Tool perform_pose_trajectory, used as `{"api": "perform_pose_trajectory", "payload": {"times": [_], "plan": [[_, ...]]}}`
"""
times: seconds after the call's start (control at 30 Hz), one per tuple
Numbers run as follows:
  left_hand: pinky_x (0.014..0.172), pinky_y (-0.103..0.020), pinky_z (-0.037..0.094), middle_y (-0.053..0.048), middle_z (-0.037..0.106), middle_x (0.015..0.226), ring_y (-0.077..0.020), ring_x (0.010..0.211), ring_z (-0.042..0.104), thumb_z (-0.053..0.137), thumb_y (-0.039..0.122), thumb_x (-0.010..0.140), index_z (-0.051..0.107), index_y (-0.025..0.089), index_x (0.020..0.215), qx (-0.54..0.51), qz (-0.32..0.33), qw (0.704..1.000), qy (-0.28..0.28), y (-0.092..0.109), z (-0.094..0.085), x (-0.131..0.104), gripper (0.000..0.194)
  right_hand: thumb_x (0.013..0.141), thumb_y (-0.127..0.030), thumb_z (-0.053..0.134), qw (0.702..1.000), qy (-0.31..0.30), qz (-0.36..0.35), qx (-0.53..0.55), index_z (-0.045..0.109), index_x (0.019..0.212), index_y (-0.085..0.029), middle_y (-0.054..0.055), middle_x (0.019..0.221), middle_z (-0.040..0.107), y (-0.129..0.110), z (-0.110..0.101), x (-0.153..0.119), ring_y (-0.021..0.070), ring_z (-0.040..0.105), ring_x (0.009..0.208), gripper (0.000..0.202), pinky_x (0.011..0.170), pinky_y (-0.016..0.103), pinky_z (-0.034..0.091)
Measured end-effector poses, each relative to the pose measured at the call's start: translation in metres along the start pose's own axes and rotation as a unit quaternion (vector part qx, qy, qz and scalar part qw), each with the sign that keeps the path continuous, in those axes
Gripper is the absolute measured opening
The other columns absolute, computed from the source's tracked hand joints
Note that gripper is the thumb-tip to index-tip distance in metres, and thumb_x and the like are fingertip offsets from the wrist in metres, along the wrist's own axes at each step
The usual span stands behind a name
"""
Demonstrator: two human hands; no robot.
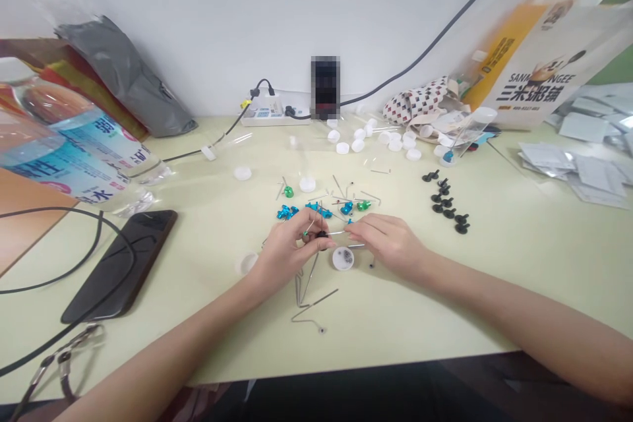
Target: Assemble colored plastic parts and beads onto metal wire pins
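My left hand [284, 245] is closed, pinching a small black round part [322, 241] between thumb and fingers. Thin wire pieces stand out around that part. From the right, my right hand [390, 241] grips a thin metal rod [337, 233] whose far end meets the black part; its exact shape is hidden by the fingers. Just below lies a white cap [343, 259] with tiny metal pieces inside. Blue metal parts [287, 212] and a green metal part [364, 205] lie beyond the hands. Bent metal wires [306, 320] rest on the near side.
Several black knob-like parts [449, 213] lie to the right. White caps [358, 145] are scattered at the back, near a power strip [275, 117]. A phone [121, 267], cables and water bottles [93, 138] occupy the left. A paper bag [539, 72] and small packets [576, 168] are at right.
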State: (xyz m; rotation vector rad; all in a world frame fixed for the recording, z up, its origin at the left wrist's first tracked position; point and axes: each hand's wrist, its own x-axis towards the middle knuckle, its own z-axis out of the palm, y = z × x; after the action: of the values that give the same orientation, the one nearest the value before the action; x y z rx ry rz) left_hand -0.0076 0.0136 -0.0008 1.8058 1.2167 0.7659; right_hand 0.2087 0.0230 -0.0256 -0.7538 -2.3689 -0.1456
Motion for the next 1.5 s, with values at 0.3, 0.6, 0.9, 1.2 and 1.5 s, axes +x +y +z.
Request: {"api": "perform_pose_trajectory", "payload": {"times": [0.3, 0.6, 0.9, 1.2, 1.5], "plan": [[0.064, -0.025, 0.041, -0.002, 0.061, 0.075, -0.0127, 0.069, 0.054, 0.054, 0.030, 0.086, 0.052, 0.017, 0.083, -0.165, -0.057, 0.985, -0.012, 0.002, 0.002, 0.003, 0.013, 0.091, -0.018, 0.047, 0.996, -0.006, -0.028, -0.087, 0.058, 0.074, -0.015, 0.001, 0.063, 0.056, 0.001, -0.002, 0.001, 0.0124, 0.050, 0.060, 0.020, 0.057, 0.026, 0.039], [0.058, -0.020, 0.037, 0.000, 0.052, 0.068, -0.0103, 0.064, 0.046, 0.045, 0.033, 0.091, 0.049, 0.017, 0.077, -0.261, -0.061, 0.961, 0.071, -0.003, -0.014, 0.011, 0.021, 0.094, -0.023, 0.037, 0.986, -0.051, 0.069, -0.145, 0.055, 0.068, -0.015, 0.004, 0.062, 0.057, 0.033, -0.015, 0.008, 0.0128, 0.050, 0.057, 0.033, 0.055, 0.027, 0.029], [0.042, -0.020, 0.013, 0.008, 0.021, 0.055, -0.0076, 0.045, 0.015, 0.033, 0.046, 0.092, 0.038, 0.019, 0.071, -0.246, -0.066, 0.967, 0.006, -0.002, -0.008, 0.007, 0.035, 0.094, -0.031, 0.040, 0.983, -0.163, 0.051, -0.060, 0.051, 0.064, -0.018, -0.002, 0.056, 0.056, 0.054, -0.016, 0.005, 0.0100, 0.050, 0.048, 0.035, 0.050, 0.022, 0.029], [0.053, -0.022, 0.033, 0.002, 0.045, 0.069, -0.0110, 0.056, 0.038, 0.039, 0.032, 0.092, 0.056, 0.018, 0.098, -0.122, 0.015, 0.992, -0.026, -0.002, -0.002, 0.007, 0.023, 0.095, -0.035, 0.038, 0.987, -0.057, 0.141, 0.049, 0.044, 0.123, -0.018, 0.010, 0.103, 0.056, 0.037, -0.012, 0.008, 0.0121, 0.059, 0.071, 0.033, 0.065, 0.026, 0.048], [0.081, -0.031, 0.040, -0.006, 0.061, 0.091, -0.0204, 0.088, 0.054, 0.036, 0.026, 0.092, 0.065, 0.021, 0.090, 0.007, 0.080, 0.996, -0.035, 0.007, -0.001, 0.013, 0.029, 0.088, -0.027, 0.053, 0.908, 0.059, 0.171, 0.377, 0.058, 0.113, -0.023, 0.006, 0.095, 0.057, 0.007, 0.001, 0.007, 0.0160, 0.059, 0.084, 0.026, 0.074, 0.031, 0.052]]}}
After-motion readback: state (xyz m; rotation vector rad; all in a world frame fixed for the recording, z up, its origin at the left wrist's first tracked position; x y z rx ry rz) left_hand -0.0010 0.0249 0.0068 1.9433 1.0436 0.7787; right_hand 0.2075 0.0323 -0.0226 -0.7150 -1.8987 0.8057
